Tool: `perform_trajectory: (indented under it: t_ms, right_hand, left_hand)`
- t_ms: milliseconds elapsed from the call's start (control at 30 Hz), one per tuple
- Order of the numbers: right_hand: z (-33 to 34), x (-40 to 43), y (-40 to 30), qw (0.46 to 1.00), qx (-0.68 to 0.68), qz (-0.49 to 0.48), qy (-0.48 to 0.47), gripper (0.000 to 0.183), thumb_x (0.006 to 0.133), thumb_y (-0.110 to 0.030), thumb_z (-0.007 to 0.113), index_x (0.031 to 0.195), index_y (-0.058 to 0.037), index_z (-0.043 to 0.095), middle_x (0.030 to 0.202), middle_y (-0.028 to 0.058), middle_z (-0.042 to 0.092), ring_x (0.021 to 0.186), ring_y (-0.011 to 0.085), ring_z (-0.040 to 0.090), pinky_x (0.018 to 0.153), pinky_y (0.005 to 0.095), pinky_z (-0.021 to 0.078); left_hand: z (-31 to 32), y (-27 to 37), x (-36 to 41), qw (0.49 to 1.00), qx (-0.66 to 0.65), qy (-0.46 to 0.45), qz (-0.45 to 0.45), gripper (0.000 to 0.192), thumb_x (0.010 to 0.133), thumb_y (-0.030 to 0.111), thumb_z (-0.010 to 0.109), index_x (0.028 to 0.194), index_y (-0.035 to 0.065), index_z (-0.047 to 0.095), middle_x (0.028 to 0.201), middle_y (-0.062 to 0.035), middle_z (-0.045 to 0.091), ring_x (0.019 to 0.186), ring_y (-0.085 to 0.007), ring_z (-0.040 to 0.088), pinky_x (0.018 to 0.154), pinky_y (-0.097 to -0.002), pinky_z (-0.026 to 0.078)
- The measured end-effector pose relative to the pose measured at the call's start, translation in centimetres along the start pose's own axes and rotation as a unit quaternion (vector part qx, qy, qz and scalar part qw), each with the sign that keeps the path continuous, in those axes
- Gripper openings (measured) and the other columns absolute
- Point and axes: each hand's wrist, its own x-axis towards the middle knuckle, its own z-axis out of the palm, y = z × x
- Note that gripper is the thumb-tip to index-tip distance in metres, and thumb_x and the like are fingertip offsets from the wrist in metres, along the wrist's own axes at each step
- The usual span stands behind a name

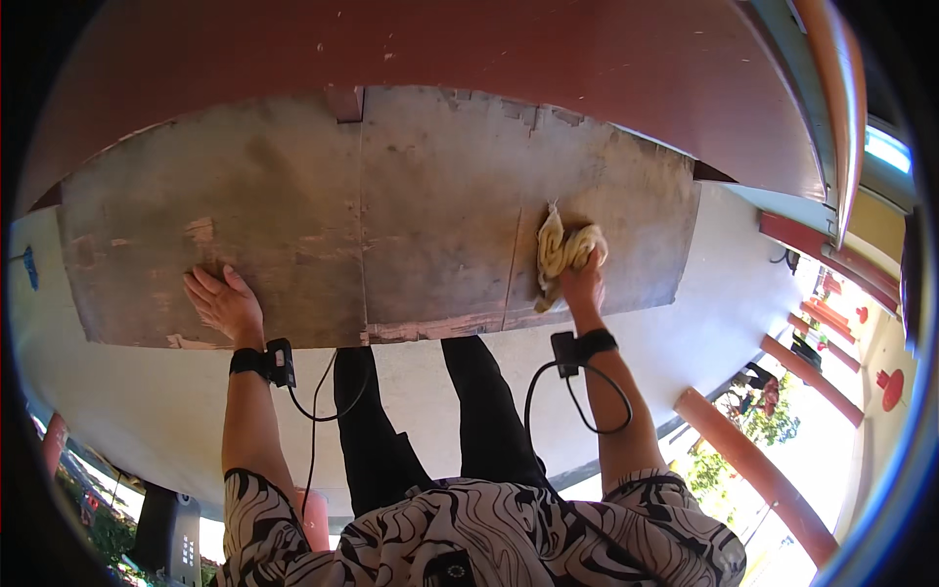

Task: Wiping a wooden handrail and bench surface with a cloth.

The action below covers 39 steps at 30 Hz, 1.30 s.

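A worn wooden tabletop (433,220) spans the view before me, its surface stained, with peeled strips along the near edge. My left hand (226,302) rests flat on the left part of it, fingers spread and holding nothing. On the right part, my right hand (585,286) grips a bunched, yellowish cloth (563,249) that lies against the wood. Part of the cloth is hidden under my fingers. Each wrist wears a black strap with a small box, and cables run from both towards my body.
A dark red board-like surface (455,44) curves along the far side, next to a small reddish block (348,104). Pale floor (704,293) surrounds the tabletop. Orange-red pillars (763,477) stand at right. A blue object (30,268) lies at far left. My black-clad legs (491,411) are below.
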Motion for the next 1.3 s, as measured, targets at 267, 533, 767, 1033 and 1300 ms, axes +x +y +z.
perform_trajectory:
  t_ms: [267, 533, 767, 1033, 1300]
  right_hand:
    - [-3.7, 9.9, -13.3, 0.993, -0.043, -0.073, 0.082, 0.068, 0.074, -0.029, 0.061, 0.135, -0.0123, 0.038, 0.098, 0.0217, 0.064, 0.093, 0.0388, 0.062, 0.077, 0.0488, 0.0504]
    - [1.8, -4.7, -25.3, 0.847, -0.132, -0.51, -0.075, 0.07, 0.073, -0.021, 0.065, 0.137, -0.015, 0.036, 0.108, 0.0212, 0.051, 0.098, 0.0363, 0.057, 0.076, 0.0433, 0.0522]
    - [-1.7, 1.5, -23.6, 0.948, -0.102, -0.3, 0.015, 0.068, 0.072, -0.019, 0.066, 0.135, -0.0157, 0.04, 0.108, 0.019, 0.052, 0.098, 0.0349, 0.058, 0.078, 0.0439, 0.0516]
    - [-0.5, 1.1, -31.2, 0.884, -0.121, -0.445, 0.075, 0.055, 0.071, -0.016, 0.063, 0.124, -0.0123, 0.048, 0.116, 0.0186, 0.052, 0.104, 0.0362, 0.055, 0.083, 0.0444, 0.0505]
    - [-3.9, 11.3, -11.0, 0.99, -0.08, 0.017, 0.111, 0.057, 0.071, -0.03, 0.062, 0.126, -0.0168, 0.051, 0.111, 0.0227, 0.061, 0.104, 0.0364, 0.059, 0.086, 0.0471, 0.0481]
  left_hand:
    - [-0.7, 2.1, -0.1, 0.999, -0.042, 0.018, -0.008, 0.065, 0.094, 0.056, 0.031, 0.138, 0.0094, 0.035, 0.144, -0.0162, 0.034, 0.131, -0.0345, 0.033, 0.103, -0.0495, 0.031]
    - [-1.0, 0.3, -0.3, 0.998, -0.055, 0.044, 0.0, 0.063, 0.093, 0.055, 0.032, 0.138, 0.0103, 0.035, 0.145, -0.0151, 0.033, 0.131, -0.0339, 0.032, 0.104, -0.05, 0.029]
    - [-1.3, 1.5, -0.2, 0.997, -0.074, 0.016, -0.01, 0.063, 0.092, 0.053, 0.033, 0.14, 0.0114, 0.032, 0.146, -0.0148, 0.031, 0.133, -0.0343, 0.03, 0.103, -0.0512, 0.029]
    - [-1.2, 1.2, -0.2, 0.997, -0.068, 0.003, -0.025, 0.063, 0.093, 0.052, 0.034, 0.14, 0.0113, 0.032, 0.147, -0.0133, 0.03, 0.134, -0.0327, 0.029, 0.104, -0.0496, 0.027]
    - [-1.6, 1.5, -0.1, 0.997, -0.069, 0.008, -0.014, 0.061, 0.093, 0.049, 0.034, 0.14, 0.0103, 0.032, 0.146, -0.0149, 0.031, 0.133, -0.0337, 0.03, 0.102, -0.0498, 0.029]
